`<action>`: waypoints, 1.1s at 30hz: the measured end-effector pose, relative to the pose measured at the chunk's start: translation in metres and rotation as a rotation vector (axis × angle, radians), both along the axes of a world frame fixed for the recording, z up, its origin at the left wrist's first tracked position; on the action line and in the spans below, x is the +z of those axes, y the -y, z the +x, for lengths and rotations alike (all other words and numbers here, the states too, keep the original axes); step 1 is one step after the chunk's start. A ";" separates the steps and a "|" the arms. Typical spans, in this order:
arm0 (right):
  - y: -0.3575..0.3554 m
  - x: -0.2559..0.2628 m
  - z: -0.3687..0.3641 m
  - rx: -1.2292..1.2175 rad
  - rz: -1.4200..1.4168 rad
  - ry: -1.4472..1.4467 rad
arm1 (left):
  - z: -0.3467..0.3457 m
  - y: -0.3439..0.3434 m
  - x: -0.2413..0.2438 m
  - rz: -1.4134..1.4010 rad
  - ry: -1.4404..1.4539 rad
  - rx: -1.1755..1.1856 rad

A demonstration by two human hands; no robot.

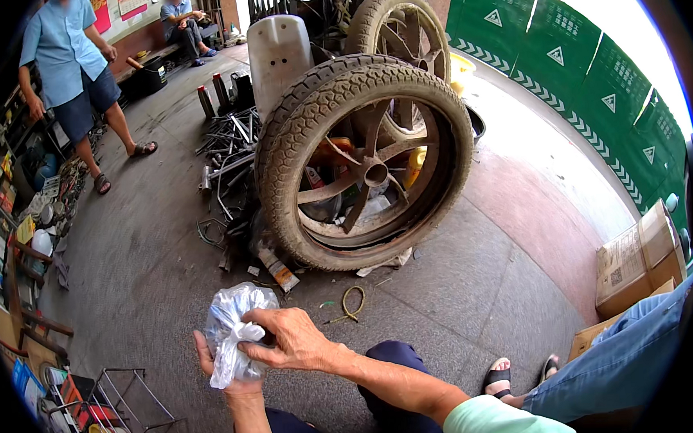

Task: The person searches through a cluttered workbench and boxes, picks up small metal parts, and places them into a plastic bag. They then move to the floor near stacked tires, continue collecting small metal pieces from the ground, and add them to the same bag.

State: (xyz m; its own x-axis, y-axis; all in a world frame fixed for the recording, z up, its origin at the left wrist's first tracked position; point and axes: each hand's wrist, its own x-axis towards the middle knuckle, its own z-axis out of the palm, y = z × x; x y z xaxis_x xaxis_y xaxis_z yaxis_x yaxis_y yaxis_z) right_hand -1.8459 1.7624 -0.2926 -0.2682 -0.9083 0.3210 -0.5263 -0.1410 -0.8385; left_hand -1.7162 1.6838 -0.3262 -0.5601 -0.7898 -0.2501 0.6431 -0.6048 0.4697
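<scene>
A clear plastic bag [240, 304], knotted at its neck, rests in my left hand [238, 387], whose palm and fingers support it from below and the left side. Thumb and fingers of my right hand [291, 340] pinch the bag by its twisted neck from the right. Whatever the bag contains is hard to make out through the crumpled plastic. Beyond my hands a spoked motorcycle wheel with a worn tyre [296, 160] leans upright. A yellowish loop of cord or tubing [354, 303] lies on the floor, and a product tube [279, 271] lies by the tyre.
Metal rods and tools [234, 140] are heaped left of the wheel. Another wheel [399, 37] stands behind. At left are a wire rack [136, 404] and cluttered shelves. Cardboard boxes [640, 260] and a person in jeans [612, 355] are at right. One person stands, another sits, at upper left.
</scene>
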 end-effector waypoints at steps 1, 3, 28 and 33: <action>-0.001 0.002 -0.004 0.018 0.077 -0.002 | -0.002 -0.001 0.001 -0.007 0.008 -0.016; -0.001 0.003 -0.008 0.029 0.166 -0.031 | -0.006 -0.002 0.001 0.009 -0.004 -0.035; -0.004 -0.010 0.012 -0.115 -0.070 0.055 | 0.000 -0.016 0.007 -0.012 0.027 -0.152; -0.005 -0.002 0.011 -0.093 -0.012 0.072 | 0.008 -0.015 -0.021 -0.134 0.047 -0.068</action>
State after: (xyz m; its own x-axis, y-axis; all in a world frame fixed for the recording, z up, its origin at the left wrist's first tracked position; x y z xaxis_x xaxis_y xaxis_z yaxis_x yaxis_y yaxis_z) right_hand -1.8351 1.7674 -0.2946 -0.3736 -0.8747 0.3087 -0.4761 -0.1048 -0.8731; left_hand -1.7081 1.6983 -0.3467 -0.6040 -0.7781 -0.1724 0.5781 -0.5766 0.5774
